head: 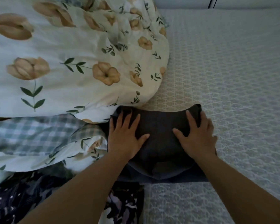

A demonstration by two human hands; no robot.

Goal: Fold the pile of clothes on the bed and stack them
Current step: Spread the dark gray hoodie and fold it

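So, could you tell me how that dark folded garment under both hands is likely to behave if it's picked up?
The dark folded garment will probably flop and unfold, since its edges droop softly. It looks light, flattening under the left hand and right hand.

Dim, soft, even light; faint shadows; wide-angle bending at the edges; the whole view slightly blurred, left corners most.

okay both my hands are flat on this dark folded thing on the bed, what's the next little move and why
Probably lift both hands off and reach for the next piece. The left hand and right hand lie flat on the dark garment, which already looks folded and sits on another dark piece, while the dark patterned garment near you looks unfolded.
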